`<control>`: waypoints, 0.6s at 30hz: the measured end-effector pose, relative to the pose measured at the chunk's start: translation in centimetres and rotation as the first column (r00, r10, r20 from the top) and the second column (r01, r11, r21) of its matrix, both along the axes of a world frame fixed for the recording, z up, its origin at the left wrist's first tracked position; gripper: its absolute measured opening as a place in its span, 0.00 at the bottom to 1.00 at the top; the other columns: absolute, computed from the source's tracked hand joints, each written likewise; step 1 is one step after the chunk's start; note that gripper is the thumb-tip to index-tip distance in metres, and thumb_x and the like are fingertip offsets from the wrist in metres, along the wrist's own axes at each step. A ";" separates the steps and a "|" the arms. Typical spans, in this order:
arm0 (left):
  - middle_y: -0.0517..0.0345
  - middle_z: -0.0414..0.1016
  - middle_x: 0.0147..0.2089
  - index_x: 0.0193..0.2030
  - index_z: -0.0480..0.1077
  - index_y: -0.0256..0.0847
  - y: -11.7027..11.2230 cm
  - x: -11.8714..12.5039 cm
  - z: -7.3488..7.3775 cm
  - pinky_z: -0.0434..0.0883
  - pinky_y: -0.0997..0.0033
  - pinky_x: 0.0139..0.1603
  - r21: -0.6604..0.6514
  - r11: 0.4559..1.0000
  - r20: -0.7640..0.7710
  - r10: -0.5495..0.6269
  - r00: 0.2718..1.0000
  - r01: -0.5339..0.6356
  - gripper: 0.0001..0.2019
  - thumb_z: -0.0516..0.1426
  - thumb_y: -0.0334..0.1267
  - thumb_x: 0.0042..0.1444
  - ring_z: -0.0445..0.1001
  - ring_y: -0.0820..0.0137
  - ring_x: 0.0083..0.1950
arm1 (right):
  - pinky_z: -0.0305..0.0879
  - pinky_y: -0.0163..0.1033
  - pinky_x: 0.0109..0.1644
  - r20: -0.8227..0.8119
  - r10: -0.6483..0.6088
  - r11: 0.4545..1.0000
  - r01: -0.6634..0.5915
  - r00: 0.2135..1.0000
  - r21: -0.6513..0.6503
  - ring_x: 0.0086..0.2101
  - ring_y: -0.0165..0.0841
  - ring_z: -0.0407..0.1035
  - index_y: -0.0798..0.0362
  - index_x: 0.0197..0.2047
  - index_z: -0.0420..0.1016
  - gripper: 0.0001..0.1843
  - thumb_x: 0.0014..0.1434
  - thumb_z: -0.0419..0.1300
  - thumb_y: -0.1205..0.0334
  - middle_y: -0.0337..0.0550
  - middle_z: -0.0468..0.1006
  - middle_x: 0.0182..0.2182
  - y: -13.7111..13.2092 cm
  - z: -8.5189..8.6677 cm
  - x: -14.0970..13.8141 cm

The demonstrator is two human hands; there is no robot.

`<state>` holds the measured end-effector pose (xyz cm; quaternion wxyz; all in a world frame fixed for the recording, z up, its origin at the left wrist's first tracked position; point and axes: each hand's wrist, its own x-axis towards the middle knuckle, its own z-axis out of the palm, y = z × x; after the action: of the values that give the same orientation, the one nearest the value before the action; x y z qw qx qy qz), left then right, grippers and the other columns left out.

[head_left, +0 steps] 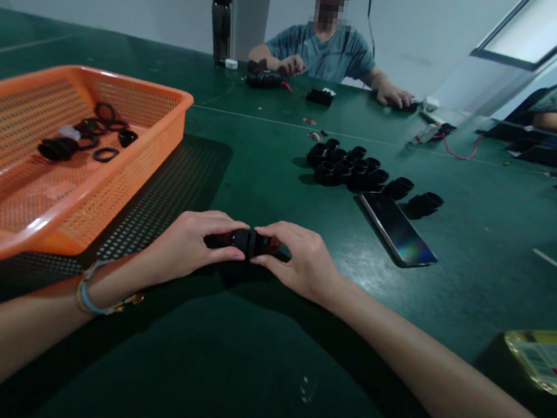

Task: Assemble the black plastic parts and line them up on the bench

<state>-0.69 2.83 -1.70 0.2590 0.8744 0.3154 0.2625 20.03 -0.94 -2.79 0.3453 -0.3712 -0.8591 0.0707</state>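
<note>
Just above the green table, a black ringed cylindrical part (243, 242) is gripped from both sides. My left hand (199, 237) pinches its left end between thumb and fingers. On the opposite end, my right hand (298, 255) is closed in the same way. Whether the part is one piece or two pressed together I cannot tell. Beyond my right hand stands a cluster of several similar black cylindrical parts (346, 170), close together on the table. A phone (399, 229) lies face up beside them.
An orange plastic basket (132, 172) at left holds black rings (105, 154) and other black parts. A gold-edged tin (543, 360) sits at the right edge. Across the green table (240, 366), a person (321, 53) sits near a black tool (263, 78); a dark bottle (221, 25) stands beside them.
</note>
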 end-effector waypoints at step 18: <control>0.54 0.78 0.40 0.45 0.73 0.38 0.3 0.5 0.0 0.70 0.71 0.40 -0.114 0.993 -0.104 0.006 0.995 -0.018 0.18 0.57 0.46 0.51 0.75 0.65 0.39 | 0.71 0.42 0.37 0.059 0.064 0.984 -0.073 0.996 0.161 0.37 0.36 0.73 0.59 0.45 0.68 0.12 0.59 0.57 0.64 0.51 0.78 0.36 0.5 0.0 0.5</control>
<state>-0.22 3.08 -1.68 0.2905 0.8686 0.3482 0.1999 20.52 -0.48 -2.78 0.3487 -0.3135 -0.8832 0.0021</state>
